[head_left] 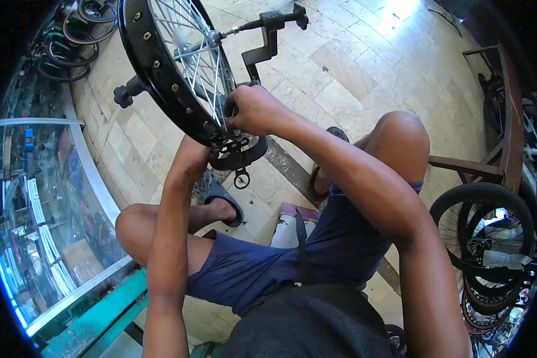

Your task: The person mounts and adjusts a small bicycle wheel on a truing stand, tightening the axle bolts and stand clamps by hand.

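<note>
A bicycle wheel with a black rim (161, 71) and silver spokes sits upright in a black truing stand (271, 39). My right hand (247, 110) is at the near lower part of the wheel. Its fingers are closed beside the spokes at the rim; what they pinch is hidden. Below the rim, my left hand (198, 150) reaches up to the wheel's underside, its fingers mostly covered by the rim. Between the hands and the floor is the black stand base (238, 156), with a small ring-shaped end (241, 179) pointing toward me.
A glass display case (71, 179) stands at left, beside a green bench (101, 313). Several tyres and wheels (71, 51) lie at the upper left. Bicycle wheels (483, 224) and a brown wooden frame (510, 119) are at right. The floor is tiled (352, 65).
</note>
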`<action>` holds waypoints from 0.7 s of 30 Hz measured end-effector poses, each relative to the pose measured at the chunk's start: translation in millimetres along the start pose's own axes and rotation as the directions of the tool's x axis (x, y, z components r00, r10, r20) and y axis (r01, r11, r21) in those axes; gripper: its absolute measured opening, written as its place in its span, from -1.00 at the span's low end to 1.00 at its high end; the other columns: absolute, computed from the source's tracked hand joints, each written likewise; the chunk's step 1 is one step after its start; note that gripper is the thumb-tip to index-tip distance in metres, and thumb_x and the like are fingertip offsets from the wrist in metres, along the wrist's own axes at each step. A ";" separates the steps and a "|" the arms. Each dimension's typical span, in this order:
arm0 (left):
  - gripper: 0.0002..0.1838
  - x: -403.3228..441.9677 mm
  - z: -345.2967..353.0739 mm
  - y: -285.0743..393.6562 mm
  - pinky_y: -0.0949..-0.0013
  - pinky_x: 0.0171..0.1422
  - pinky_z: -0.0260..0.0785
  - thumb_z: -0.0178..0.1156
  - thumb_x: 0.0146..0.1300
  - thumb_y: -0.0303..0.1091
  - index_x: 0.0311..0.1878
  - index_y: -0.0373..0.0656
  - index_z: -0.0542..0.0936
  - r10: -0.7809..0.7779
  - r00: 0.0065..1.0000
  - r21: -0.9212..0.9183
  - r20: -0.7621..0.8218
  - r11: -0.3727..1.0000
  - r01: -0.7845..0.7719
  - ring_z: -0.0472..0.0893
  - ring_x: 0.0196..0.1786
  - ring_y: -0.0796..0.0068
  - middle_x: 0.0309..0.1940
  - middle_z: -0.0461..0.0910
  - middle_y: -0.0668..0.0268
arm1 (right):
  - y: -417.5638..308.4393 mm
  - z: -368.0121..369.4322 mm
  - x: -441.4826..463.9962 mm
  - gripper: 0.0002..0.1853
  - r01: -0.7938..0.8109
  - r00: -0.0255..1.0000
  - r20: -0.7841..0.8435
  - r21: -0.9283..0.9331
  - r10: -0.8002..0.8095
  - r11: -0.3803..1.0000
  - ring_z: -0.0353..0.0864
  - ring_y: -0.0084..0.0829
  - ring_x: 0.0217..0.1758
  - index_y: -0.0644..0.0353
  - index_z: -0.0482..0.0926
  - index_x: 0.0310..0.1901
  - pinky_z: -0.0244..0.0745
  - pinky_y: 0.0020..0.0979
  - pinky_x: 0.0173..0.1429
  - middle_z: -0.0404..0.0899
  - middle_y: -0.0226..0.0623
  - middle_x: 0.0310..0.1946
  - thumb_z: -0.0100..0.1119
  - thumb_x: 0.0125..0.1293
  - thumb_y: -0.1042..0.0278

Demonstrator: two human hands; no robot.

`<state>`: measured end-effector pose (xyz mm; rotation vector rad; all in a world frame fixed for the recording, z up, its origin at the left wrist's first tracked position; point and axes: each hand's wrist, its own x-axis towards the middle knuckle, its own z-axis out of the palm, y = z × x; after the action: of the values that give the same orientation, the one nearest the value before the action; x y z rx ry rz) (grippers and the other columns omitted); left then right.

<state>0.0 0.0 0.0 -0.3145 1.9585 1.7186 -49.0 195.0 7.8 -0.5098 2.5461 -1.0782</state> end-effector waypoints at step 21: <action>-0.74 -29.8 34.7 15.5 0.43 -0.04 0.60 0.27 0.27 -0.62 0.03 -0.35 0.66 0.325 0.918 0.061 -0.228 0.946 -0.319 0.75 -0.19 0.48 -0.17 0.77 0.21 | 18.0 6.7 -4.1 -0.65 0.072 0.994 -0.094 0.277 -0.048 0.958 0.81 -0.24 -0.19 0.30 0.73 -0.09 0.65 -0.25 0.02 0.78 -0.04 -0.26 0.55 0.15 0.29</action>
<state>25.2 31.8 26.3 -0.2019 2.3062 1.9350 -46.0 204.3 -9.2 -0.4753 2.4045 -1.4843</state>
